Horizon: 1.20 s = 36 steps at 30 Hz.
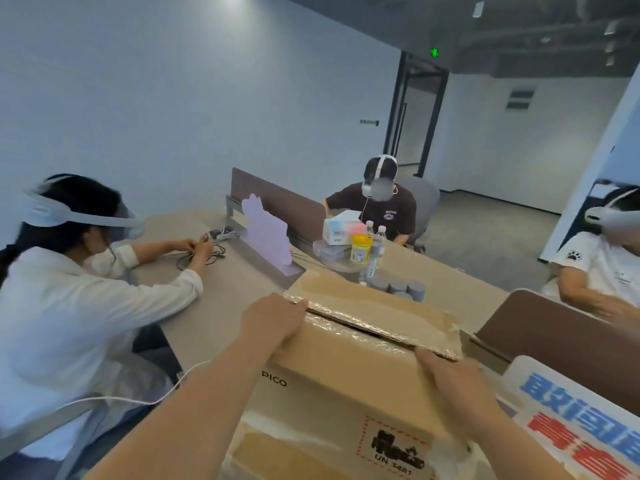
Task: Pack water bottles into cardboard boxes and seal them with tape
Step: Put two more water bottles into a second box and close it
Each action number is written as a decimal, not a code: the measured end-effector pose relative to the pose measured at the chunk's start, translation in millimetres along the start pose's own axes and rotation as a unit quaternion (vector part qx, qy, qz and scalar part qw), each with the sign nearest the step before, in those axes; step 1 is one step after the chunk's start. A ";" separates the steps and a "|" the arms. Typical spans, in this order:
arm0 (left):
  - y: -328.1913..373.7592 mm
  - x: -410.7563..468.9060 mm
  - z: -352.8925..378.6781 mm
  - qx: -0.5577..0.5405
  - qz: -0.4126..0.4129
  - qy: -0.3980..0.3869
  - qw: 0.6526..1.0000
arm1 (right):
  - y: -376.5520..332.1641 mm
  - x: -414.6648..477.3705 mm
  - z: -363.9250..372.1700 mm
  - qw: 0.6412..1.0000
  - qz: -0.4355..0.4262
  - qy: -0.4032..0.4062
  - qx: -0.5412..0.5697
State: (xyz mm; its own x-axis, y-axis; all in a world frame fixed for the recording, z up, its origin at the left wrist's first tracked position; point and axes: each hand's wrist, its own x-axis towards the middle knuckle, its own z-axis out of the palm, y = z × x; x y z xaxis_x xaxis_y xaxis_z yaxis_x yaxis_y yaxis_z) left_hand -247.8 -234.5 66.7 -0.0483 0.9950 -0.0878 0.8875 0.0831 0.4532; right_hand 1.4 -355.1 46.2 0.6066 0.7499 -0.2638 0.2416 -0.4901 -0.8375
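A large brown cardboard box (pixel 346 368) printed "PICO" stands on the table right in front of me. Its top flaps carry old clear tape and lie nearly closed, with a dark gap between them. My left hand (pixel 273 318) grips the near flap's left end at the box's top edge. My right hand (pixel 450 375) grips the same flap at its right end. Beyond the box stand water bottles (pixel 375 240) and a cluster of grey bottle caps (pixel 398 287). The box's inside is hidden.
A yellow-lidded jar (pixel 361 247) and a small white carton (pixel 343 228) sit past the box. A person at left handles cables (pixel 204 254); another sits across the table, a third at right. A brown divider (pixel 554 337) and a printed sign (pixel 581 420) stand at right.
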 end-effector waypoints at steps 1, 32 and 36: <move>0.5 2.5 -0.1 -0.001 -0.004 -0.003 1.000 | 0.2 0.5 0.8 1.000 0.005 0.004 -0.005; 309.3 -253.3 171.5 -0.007 0.223 -0.113 0.968 | 207.7 -73.4 -384.2 0.980 0.119 0.155 0.023; 306.9 -264.3 189.6 0.032 0.198 -0.064 0.978 | 232.6 -66.9 -378.7 0.977 0.130 0.165 0.037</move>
State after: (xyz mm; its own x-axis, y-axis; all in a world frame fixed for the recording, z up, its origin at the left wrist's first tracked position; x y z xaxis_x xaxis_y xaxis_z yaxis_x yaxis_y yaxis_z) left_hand 124.2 -482.5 60.8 0.3587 0.9330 -0.0297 0.8519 -0.3142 0.4190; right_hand 303.9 -687.5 50.3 0.8538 0.4152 -0.3139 -0.0006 -0.6022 -0.7984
